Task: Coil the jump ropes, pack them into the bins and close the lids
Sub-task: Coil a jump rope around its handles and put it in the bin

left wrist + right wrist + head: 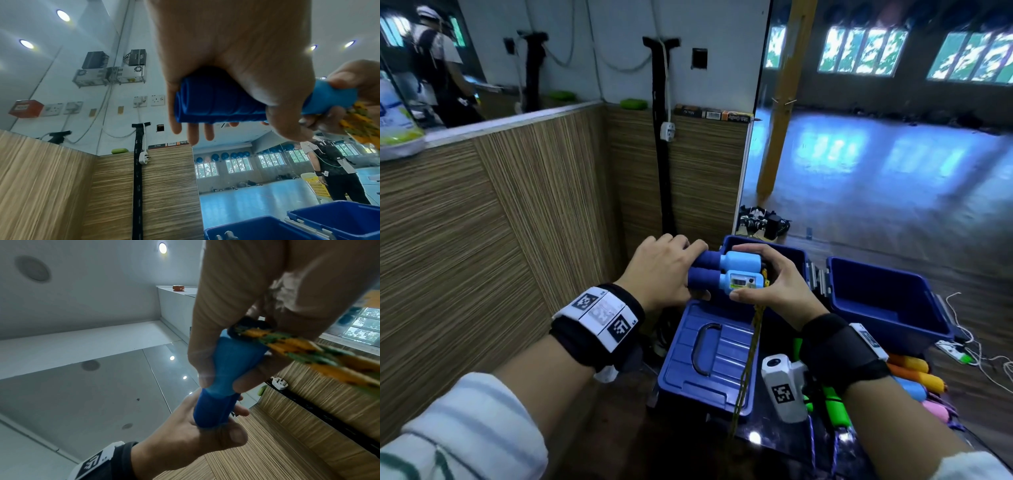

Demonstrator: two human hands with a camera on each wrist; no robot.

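both bins are open and look empty as far as we can see — near bin [799, 255] behind the hands, second bin [887, 301] to its right, a blue lid [709, 356] lying flat below. we judge nothing is packed yet and no lid is closed. more jump ropes [914, 377] wait in a pile by our right wrist, uncoiled as far as visible.

in hand: one rope's two handles [726, 274] held side by side, above the lid and the near bin's front edge. our left hand [661, 270] wraps the dark blue foam ends, its grip clenched round them; our right hand [774, 277] clasps the light blue counter ends, thumb below, fingers over the top. the yellow-green cord [751, 346] leaves the handles at the right hand and hangs loose down across the lid — not coiled yet. left to do: coil this cord, drop it in, do the other ropes, close the lids.
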